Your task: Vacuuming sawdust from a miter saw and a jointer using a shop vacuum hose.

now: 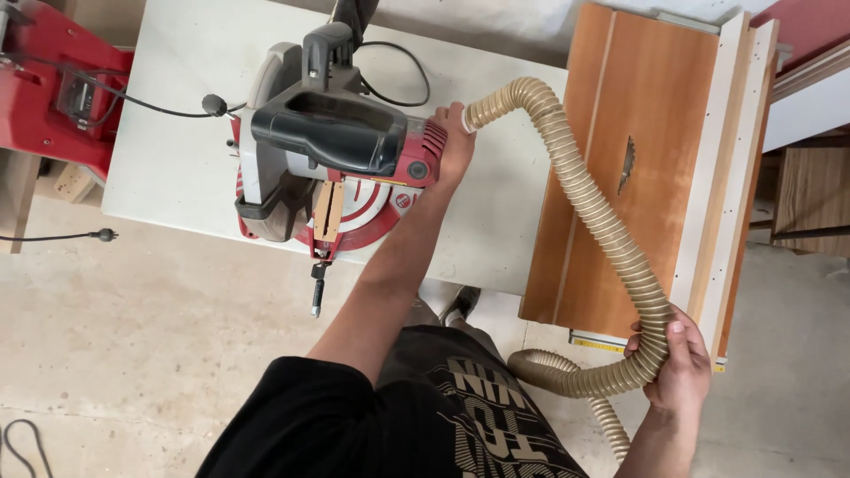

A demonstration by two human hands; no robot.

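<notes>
Both hands grip the hose (pixel 593 212): left (pixel 453 142) at the saw (pixel 328 150), right (pixel 677 367) mid-loop.

Count on inspection: one mitre saw (pixel 332 150), red and grey; one ribbed tan dust hose (pixel 591 217); one white table (pixel 177 133); one wooden sled (pixel 637 168) with one saw blade (pixel 627 165) showing through it; two hands, left (pixel 453 146) and right (pixel 680 367); one loose plug (pixel 104 235) on the floor.

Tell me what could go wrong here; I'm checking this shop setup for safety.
The left hand presses the hose end at the miter saw, close to its blade guard. The hose loops over the exposed table saw blade and could snag. The right hand holds slack that trails to the floor, a possible trip hazard.
</notes>
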